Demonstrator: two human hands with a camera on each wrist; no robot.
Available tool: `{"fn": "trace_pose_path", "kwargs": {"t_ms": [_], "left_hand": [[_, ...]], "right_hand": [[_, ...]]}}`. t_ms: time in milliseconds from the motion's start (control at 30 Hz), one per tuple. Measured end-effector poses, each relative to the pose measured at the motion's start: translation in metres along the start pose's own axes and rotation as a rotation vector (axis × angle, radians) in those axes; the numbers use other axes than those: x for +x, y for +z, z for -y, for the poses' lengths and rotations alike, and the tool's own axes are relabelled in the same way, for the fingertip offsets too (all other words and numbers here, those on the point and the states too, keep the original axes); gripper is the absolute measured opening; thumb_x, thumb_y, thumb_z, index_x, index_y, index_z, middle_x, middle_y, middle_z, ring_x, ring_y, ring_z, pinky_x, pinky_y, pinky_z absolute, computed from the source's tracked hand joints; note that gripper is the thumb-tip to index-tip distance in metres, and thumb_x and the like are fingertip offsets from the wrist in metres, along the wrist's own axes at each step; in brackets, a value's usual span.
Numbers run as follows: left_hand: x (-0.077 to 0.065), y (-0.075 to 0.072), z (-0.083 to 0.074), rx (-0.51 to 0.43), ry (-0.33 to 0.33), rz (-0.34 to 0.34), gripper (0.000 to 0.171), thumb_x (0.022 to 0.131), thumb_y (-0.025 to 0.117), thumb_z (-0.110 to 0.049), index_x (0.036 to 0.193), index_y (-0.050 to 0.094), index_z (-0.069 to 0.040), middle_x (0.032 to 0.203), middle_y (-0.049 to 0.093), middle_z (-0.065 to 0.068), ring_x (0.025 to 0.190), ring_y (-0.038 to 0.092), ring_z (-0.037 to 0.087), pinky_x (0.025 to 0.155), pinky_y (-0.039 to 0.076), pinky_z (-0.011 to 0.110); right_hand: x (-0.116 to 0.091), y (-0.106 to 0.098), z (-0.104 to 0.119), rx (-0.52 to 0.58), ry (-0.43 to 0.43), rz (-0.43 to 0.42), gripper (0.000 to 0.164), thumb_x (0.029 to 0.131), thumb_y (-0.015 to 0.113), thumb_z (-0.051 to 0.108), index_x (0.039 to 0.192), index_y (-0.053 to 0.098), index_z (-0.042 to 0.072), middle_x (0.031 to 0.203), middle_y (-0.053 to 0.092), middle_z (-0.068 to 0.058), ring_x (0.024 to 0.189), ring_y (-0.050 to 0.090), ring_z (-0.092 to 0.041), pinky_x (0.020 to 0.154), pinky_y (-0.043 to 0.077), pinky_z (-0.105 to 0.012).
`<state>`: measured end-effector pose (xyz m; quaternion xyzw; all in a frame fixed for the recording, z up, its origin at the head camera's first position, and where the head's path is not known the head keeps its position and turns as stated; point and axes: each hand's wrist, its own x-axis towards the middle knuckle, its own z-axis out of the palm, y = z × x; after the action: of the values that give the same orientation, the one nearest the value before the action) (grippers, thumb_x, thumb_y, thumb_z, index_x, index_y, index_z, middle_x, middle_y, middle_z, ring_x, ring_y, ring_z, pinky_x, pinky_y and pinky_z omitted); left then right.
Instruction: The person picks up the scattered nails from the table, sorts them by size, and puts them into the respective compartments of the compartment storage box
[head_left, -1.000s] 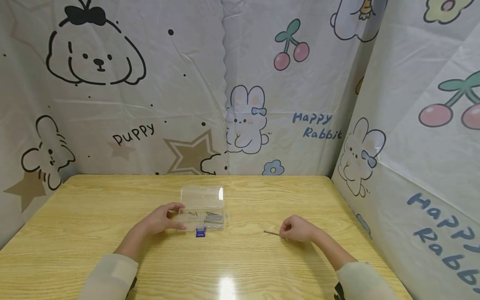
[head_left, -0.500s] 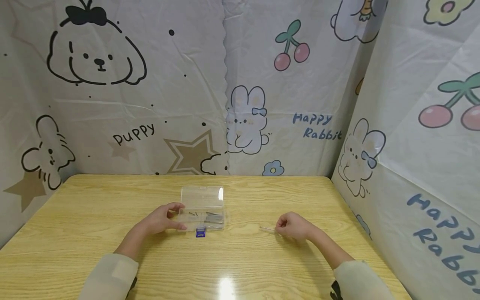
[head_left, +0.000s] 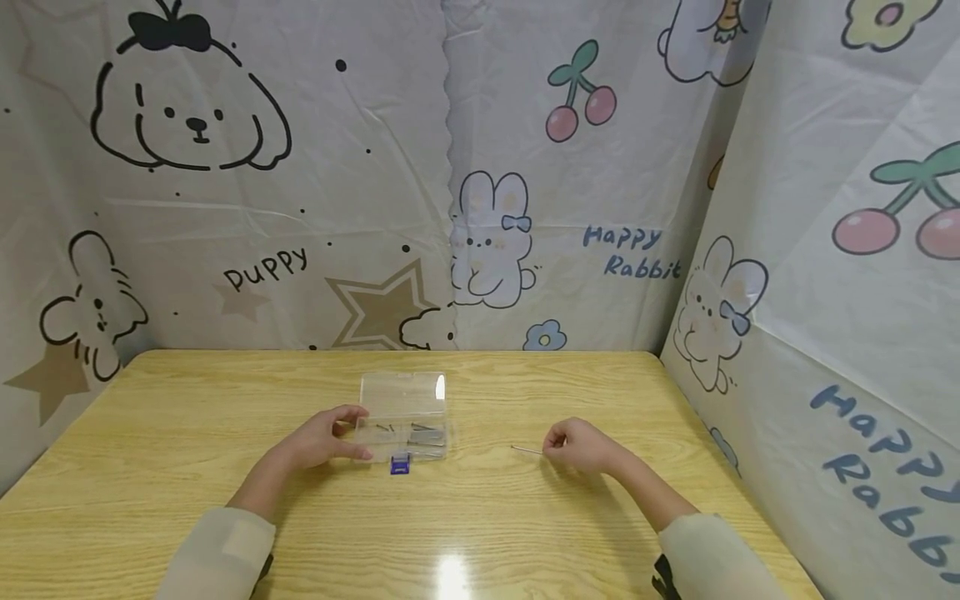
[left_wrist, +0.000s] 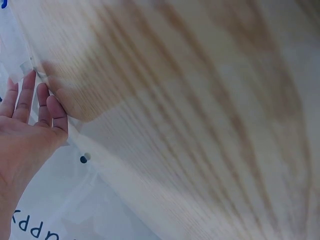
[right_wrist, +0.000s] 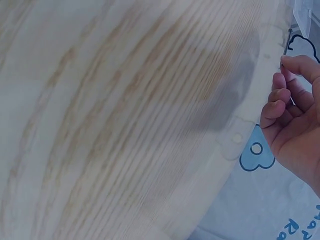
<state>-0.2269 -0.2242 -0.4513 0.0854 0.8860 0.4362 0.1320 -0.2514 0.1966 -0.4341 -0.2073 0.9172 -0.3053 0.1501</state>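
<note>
My left hand (head_left: 318, 439) spans the left end of a clear plastic box (head_left: 363, 450), thumb at the front corner and fingers at the back. The box's lid (head_left: 401, 393) stands raised behind it, and a blue latch (head_left: 401, 464) shows at the front. In the left wrist view, the fingers of the left hand (left_wrist: 35, 117) lie along the box's edge. To the right of the box, my right hand (head_left: 581, 446) pinches a long thin nail (head_left: 527, 450) between thumb and forefinger. The nail (right_wrist: 287, 42) points toward the box, its small head at the far end.
Several small dark pieces (head_left: 385, 427) and some longer metal ones (head_left: 426, 442) lie in the box's compartments. A wooden table (head_left: 360, 533) bears the box. Printed cloth (head_left: 375, 192) hangs behind the table and along its right side.
My right hand has moved left and slightly away from me with the nail, nearer the box. The left hand and the box have stayed in place.
</note>
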Motion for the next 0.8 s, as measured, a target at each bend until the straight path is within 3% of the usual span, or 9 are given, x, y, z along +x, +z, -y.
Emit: {"fn": "trace_pose_path", "kwargs": {"t_ms": [800], "left_hand": [[0.001, 0.000, 0.002, -0.003, 0.001, 0.002, 0.071, 0.076, 0.078, -0.030, 0.133, 0.046, -0.006, 0.135, 0.045, 0.021, 0.118, 0.044, 0.040, 0.096, 0.039, 0.052]], "right_hand": [[0.018, 0.007, 0.028, 0.015, -0.042, 0.010, 0.010, 0.088, 0.058, 0.012, 0.087, 0.066, 0.006, 0.079, 0.058, 0.000, 0.062, 0.044, -0.009, 0.057, 0.040, -0.022]]}}
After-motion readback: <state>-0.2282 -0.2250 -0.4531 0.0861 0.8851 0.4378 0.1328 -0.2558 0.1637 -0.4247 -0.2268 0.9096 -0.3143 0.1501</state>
